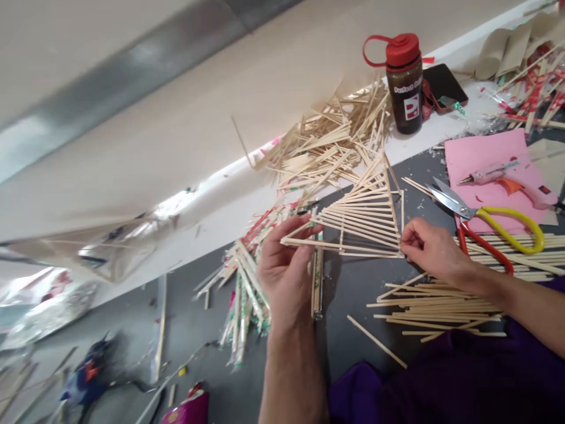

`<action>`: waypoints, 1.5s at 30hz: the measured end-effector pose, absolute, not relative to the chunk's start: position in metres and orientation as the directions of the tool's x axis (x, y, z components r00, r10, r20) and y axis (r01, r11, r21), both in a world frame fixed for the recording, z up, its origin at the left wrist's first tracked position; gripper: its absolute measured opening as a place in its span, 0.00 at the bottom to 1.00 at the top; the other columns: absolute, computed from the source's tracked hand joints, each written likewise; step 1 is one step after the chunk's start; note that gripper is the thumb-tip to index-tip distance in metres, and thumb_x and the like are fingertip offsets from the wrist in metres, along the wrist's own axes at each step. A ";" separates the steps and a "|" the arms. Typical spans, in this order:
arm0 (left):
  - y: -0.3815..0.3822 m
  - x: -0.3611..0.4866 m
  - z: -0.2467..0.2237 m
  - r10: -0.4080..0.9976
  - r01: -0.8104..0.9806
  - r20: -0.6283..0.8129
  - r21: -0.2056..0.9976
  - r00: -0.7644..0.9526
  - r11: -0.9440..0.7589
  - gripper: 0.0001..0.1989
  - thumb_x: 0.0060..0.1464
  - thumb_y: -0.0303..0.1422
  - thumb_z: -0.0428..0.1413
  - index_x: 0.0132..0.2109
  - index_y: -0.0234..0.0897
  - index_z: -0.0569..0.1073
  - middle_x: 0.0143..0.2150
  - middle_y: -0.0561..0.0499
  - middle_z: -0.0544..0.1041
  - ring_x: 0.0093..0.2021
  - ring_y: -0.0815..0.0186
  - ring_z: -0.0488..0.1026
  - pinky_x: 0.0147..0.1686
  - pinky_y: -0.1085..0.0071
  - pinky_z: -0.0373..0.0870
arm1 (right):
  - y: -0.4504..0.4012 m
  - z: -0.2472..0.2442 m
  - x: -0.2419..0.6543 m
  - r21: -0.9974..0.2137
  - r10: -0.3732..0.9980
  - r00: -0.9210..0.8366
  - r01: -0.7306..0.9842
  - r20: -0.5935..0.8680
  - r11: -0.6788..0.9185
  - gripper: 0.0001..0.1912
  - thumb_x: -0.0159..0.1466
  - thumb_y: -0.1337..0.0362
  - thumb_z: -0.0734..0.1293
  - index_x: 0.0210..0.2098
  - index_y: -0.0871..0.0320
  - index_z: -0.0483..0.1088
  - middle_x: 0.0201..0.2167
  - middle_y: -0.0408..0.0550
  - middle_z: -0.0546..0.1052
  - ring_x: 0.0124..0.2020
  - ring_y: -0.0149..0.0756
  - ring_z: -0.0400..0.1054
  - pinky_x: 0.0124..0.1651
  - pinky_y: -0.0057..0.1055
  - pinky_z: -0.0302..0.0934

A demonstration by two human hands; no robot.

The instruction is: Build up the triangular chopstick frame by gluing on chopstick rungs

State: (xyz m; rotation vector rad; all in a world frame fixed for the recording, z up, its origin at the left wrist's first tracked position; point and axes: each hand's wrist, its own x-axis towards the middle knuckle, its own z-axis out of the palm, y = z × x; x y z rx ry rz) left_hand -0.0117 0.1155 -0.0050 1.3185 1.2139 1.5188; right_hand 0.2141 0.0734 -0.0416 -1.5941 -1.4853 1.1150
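Observation:
A see-through frame of pale wooden chopsticks (362,221) is held up above the dark table, its sticks lying in a fanned row. At the frame's left corner, my left hand (286,265) grips it between thumb and fingers. My right hand (426,244) is closed in a pinch at the frame's lower right corner; its fingertips hide the joint there. Loose chopsticks (432,309) lie below my right wrist, and a single chopstick (376,341) lies apart. Behind my left hand are wrapped chopsticks (242,288) in printed clear sleeves.
Red-and-yellow-handled scissors (474,212) lie open beside my right hand. A pink glue gun (507,179) rests on pink paper (463,150). Behind stand a red-capped bottle (406,88) and a heap of sticks (331,135). A blue glue gun (90,374) lies far left, blurred.

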 end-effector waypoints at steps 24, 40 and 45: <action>0.117 -0.006 -0.003 0.945 0.073 0.265 0.964 -0.193 -0.255 0.16 0.43 0.32 0.65 0.43 0.45 0.78 0.44 0.52 0.79 0.38 0.65 0.78 0.44 0.65 0.73 | 0.075 -0.043 0.215 -0.901 0.993 -0.037 0.425 -0.112 -0.086 0.04 0.57 0.69 0.63 0.30 0.54 0.62 0.21 0.38 0.71 0.24 0.29 0.66 0.29 0.26 0.56; 0.117 -0.007 -0.003 0.947 0.067 0.264 0.964 -0.182 -0.256 0.16 0.43 0.32 0.65 0.43 0.45 0.78 0.44 0.52 0.79 0.37 0.64 0.78 0.44 0.64 0.74 | 0.077 -0.044 0.215 -0.900 0.991 -0.040 0.424 -0.129 -0.100 0.04 0.57 0.69 0.63 0.31 0.55 0.62 0.23 0.38 0.71 0.24 0.29 0.67 0.29 0.26 0.58; 0.117 -0.006 -0.003 0.945 0.088 0.267 0.963 -0.189 -0.255 0.17 0.43 0.34 0.65 0.43 0.44 0.77 0.44 0.52 0.78 0.37 0.64 0.78 0.44 0.64 0.74 | 0.077 -0.045 0.215 -0.917 0.991 -0.039 0.385 -0.126 -0.101 0.06 0.57 0.70 0.63 0.34 0.55 0.64 0.26 0.41 0.74 0.25 0.29 0.69 0.30 0.26 0.60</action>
